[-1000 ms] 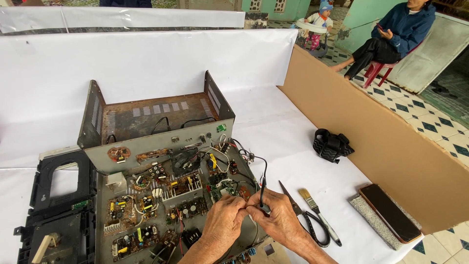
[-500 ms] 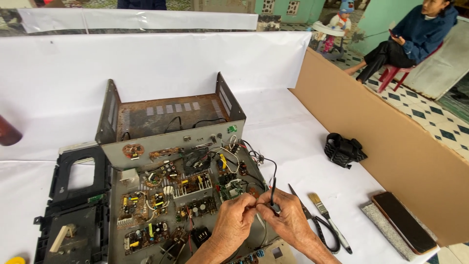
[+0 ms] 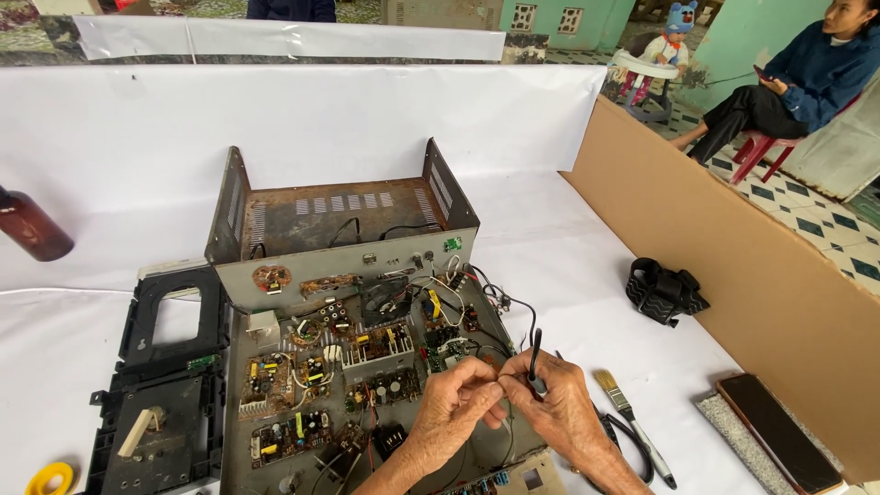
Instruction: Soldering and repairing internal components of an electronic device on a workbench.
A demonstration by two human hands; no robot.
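Landmark is the open metal chassis with its circuit boards. Far left of it, a brown bottle on the white table cover — it only came into view in the last half second as the head swung left; at the near-left corner a yellow tape roll, and touching the chassis's left side a black plastic panel. Over the chassis's front-right corner the left hand and right hand meet, fingertips pinched together on a thin wire I can barely make out; the right hand also grips a black-handled tool pointing up, looks like a screwdriver or probe. A second ago the hands sat lower and flatter on the boards — now raised and closed on the wire, so the work looks shifted from feeling around to holding that one lead. Right of the chassis: scissors partly hidden, a small brush, a black strap bundle, a phone by the cardboard wall.
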